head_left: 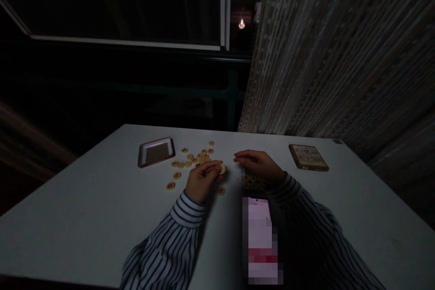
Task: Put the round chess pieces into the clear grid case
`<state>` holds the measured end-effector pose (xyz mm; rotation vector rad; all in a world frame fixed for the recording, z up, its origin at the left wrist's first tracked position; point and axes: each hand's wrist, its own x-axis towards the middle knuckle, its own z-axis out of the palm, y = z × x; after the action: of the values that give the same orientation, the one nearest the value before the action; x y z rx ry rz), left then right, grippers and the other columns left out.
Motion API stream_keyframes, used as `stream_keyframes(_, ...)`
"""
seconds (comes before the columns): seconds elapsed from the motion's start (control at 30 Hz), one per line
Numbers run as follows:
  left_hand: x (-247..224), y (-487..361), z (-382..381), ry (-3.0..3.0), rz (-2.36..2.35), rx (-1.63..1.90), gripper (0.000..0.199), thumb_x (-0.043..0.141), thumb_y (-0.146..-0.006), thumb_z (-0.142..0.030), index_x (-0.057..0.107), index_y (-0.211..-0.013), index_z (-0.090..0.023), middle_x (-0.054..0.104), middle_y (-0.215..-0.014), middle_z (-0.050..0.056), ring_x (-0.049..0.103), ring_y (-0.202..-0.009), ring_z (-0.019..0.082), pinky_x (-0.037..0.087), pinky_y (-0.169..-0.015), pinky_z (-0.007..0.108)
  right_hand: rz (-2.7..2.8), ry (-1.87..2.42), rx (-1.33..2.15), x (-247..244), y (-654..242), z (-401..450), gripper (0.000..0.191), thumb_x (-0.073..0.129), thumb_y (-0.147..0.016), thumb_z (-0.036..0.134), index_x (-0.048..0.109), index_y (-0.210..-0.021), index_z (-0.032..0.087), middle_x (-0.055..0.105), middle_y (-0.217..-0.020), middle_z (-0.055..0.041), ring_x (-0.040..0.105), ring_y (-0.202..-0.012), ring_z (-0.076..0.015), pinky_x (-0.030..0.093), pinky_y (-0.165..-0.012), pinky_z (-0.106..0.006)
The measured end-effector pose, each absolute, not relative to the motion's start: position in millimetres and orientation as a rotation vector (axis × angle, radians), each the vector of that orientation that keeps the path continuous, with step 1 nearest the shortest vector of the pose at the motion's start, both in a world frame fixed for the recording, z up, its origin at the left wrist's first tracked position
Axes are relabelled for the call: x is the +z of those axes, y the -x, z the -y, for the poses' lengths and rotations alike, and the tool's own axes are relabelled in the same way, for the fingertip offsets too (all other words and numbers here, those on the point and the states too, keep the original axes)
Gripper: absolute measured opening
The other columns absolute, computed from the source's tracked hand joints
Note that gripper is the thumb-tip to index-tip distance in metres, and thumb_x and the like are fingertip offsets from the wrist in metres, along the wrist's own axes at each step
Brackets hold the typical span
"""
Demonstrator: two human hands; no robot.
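Observation:
My left hand (201,181) pinches a round wooden piece (222,169) between thumb and fingertips, just above the white table. My right hand (260,164) hovers palm down, its fingers stretched out to the left, over a box of round pieces (249,182) that it partly covers. Several loose discs with red or dark marks (204,156) lie scattered beyond and to the left of my left hand. One more disc (221,191) rests on the table between my hands, nearer to me.
An open tray or lid (156,152) lies at the left back of the white table (91,217). A lit phone (261,240) is near the front. A decorated flat box (308,157) sits at the right, before a string curtain (326,54).

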<state>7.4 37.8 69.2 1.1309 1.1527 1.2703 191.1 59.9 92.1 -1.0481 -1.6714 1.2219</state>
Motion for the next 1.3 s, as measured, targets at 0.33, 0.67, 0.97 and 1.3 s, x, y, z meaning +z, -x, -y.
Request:
stream_keyframes(0.33,69.4,-21.5,-38.9,-1.180,-1.099,1.223,0.042,0.065,-0.062,-0.035,0.063,-0.097,-0.012,0.068,-0.075,0.006,0.062,-0.064,0.015,0.050,-0.064,0.026,1.744,1.069,1.200,91.2,-204.4,-57.2,0.030,0.055,-0.072,0.034,0.061,-0.095,0.015,0.066,-0.089,-0.0065,0.059,-0.081,-0.0150,0.046,-0.073,-0.029)
stream_keyframes(0.67,66.7,-41.5,-42.8,-1.115,-1.050,1.175,0.047,0.069,-0.058,-0.031,0.061,-0.101,-0.013,0.069,-0.077,0.005,0.063,-0.068,0.015,0.049,-0.071,0.027,1.947,1.063,0.906,92.4,-220.0,-59.3,0.025,0.051,-0.076,0.030,0.063,-0.094,0.018,0.065,-0.091,-0.0042,0.058,-0.087,-0.0157,0.045,-0.078,-0.028)
stream_keyframes(0.97,58.3,-64.0,-56.0,-1.068,-0.939,1.200,0.034,0.069,-0.059,-0.029,0.061,-0.086,-0.012,0.068,-0.077,0.006,0.062,-0.068,0.014,0.050,-0.066,0.025,2.032,1.066,0.780,92.8,-230.3,-63.2,0.025,0.050,-0.077,0.030,0.063,-0.094,0.018,0.066,-0.091,-0.0038,0.059,-0.084,-0.0154,0.045,-0.075,-0.028)
stream_keyframes(1.3,48.3,-75.3,-57.9,-0.985,-0.945,1.235,0.035,0.068,-0.060,-0.028,0.064,-0.091,-0.014,0.068,-0.087,0.006,0.063,-0.079,0.017,0.050,-0.077,0.030,2.051,1.143,0.776,81.0,-237.3,-74.5,0.023,0.053,-0.075,0.031,0.063,-0.092,0.018,0.066,-0.085,-0.0032,0.060,-0.077,-0.0149,0.046,-0.071,-0.026)
